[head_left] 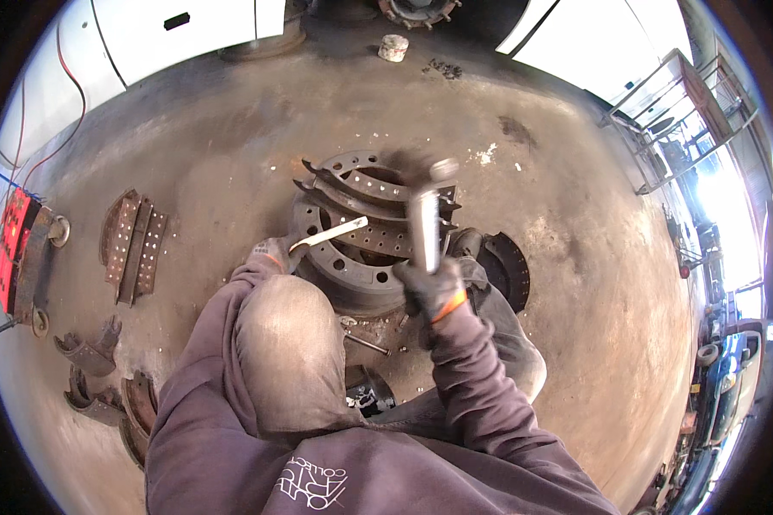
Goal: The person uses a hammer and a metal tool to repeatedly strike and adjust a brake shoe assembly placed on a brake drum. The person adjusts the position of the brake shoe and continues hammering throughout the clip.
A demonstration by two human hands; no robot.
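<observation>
My gloved left hand is closed round a pale, straight metal bar, perhaps a punch or drift, which points over the brake shoe. In my gloved right hand is a hammer, raised, its silver handle upright and its head blurred by motion. Beneath both tools a curved brake shoe, with rows of small holes, lies across a round brake drum. The hammer and the bar are apart. Part of the shoe's far side is hidden behind the hammer.
More brake shoes lie at left, others at lower left. A dark shoe lies right of the drum. A metal rod is between my legs. A white bucket stands far off; a metal rack is at right, a red box at left.
</observation>
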